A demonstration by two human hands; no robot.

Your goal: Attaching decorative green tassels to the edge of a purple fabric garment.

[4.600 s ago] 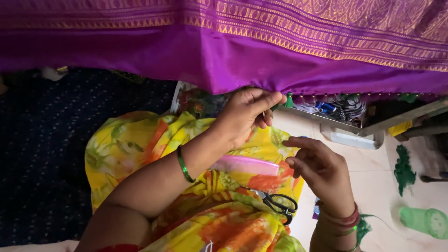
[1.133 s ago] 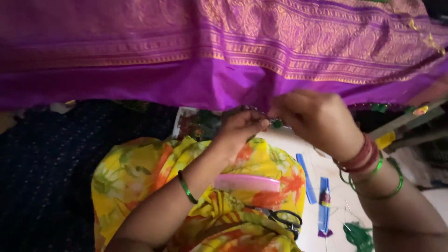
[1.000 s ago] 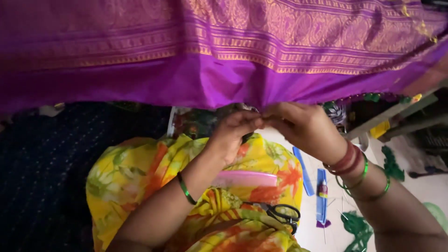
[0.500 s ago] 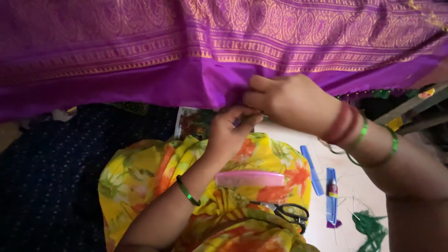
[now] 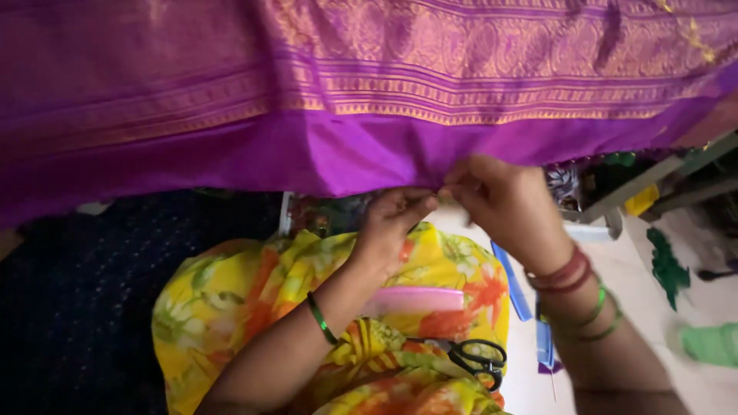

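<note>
Left hand (image 5: 390, 224) and right hand (image 5: 496, 201) meet fingertip to fingertip, fingers pinched.

Purple cloth (image 5: 346, 100) overhangs; scissors (image 5: 477, 357) on lap.

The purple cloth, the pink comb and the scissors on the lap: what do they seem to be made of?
The purple cloth looks like silk or a silk-like weave: soft sheen, with woven gold bands. The pink comb seems plastic, smooth and evenly coloured. The scissors show black handles, likely plastic; their blades, mostly hidden, are probably metal.
</note>
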